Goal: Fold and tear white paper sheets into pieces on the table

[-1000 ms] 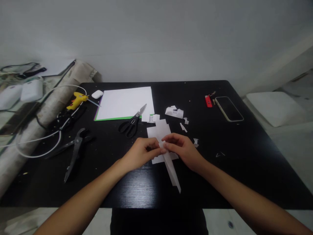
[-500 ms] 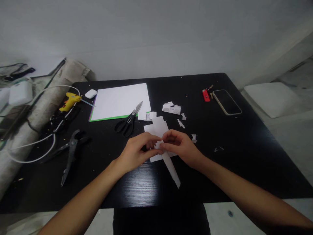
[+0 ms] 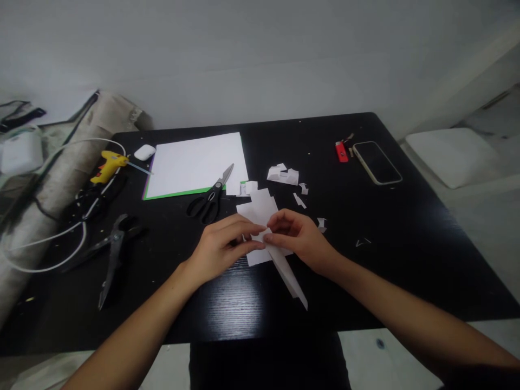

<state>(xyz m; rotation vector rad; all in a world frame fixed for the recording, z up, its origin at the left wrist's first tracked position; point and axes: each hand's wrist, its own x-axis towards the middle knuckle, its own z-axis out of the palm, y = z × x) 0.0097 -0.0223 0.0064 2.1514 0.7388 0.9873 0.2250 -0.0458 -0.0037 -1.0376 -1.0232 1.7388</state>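
A long folded strip of white paper slants toward the table's front edge, its far end between my two hands. My right hand pinches that end between thumb and fingers. From the other side my left hand closes its thumb and fingertips on the same end; the exact contact there is partly hidden. Beneath and behind the hands lies a cut piece of white paper, flat on the black table. Black-handled scissors rest left of it, with the blades over a stack of paper.
Folded paper pieces and small scraps lie beyond my right hand. At the left are pliers, a yellow glue gun with a white cable and a white earbud case. A red lighter and a phone sit at the right.
The strip's near end has swung slightly right, and its fold looks more spread. Both hands stay at its far end, fingers shifted a little. The whole view has shifted slightly.
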